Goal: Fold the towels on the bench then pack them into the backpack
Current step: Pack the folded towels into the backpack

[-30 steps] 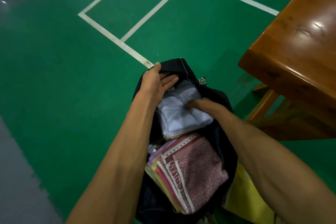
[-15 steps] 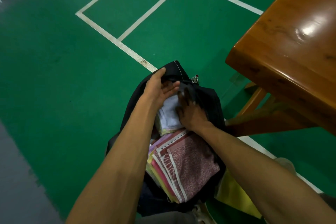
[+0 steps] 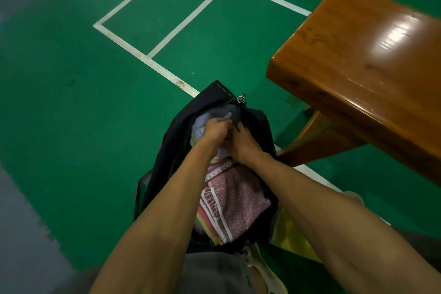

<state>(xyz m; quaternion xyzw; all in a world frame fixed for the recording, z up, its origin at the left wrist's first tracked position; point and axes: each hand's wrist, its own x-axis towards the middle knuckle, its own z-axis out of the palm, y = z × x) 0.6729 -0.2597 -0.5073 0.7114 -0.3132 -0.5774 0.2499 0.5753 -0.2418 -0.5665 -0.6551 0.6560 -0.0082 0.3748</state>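
A person bent over a black backpack that stood open on the green court floor, just beside the end of a glossy wooden bench. Both hands were down in the far end of the bag's opening, close together over a folded white towel. The left hand was curled, its fingers pinching the towel's upper edge; the right hand lay against the towel with fingers bent, though whether it gripped the cloth or only pressed on it could not be told. Nearer the person, a stack of folded towels topped by a pink patterned one with white stripes filled the bag. A small metal zip pull hung at the far rim. White court lines crossed the floor.
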